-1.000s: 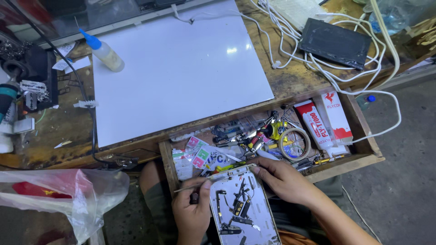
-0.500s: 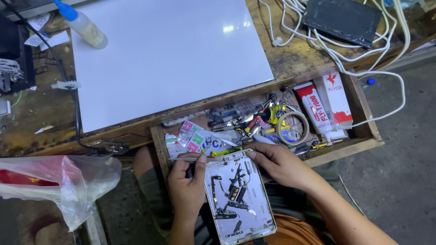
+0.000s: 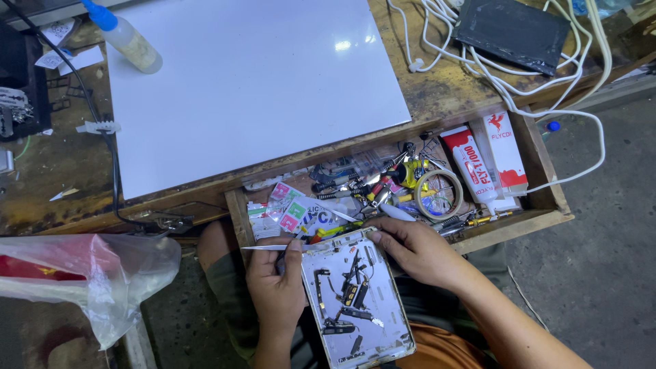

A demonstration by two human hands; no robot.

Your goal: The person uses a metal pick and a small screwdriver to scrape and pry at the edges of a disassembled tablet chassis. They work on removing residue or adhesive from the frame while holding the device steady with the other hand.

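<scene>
Right between hands — opened tablet shell (image 3: 355, 301)

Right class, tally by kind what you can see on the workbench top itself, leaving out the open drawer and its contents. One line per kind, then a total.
White board: 1
Squeeze bottle with blue cap: 1
Black flat device: 1
Bundle of white cables: 1
Total: 4

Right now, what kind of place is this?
Probably an electronics repair bench: an opened tablet shell rests on the person's lap, the open drawer is crammed with small tools, and white cables lie on the worn wooden table.
</scene>
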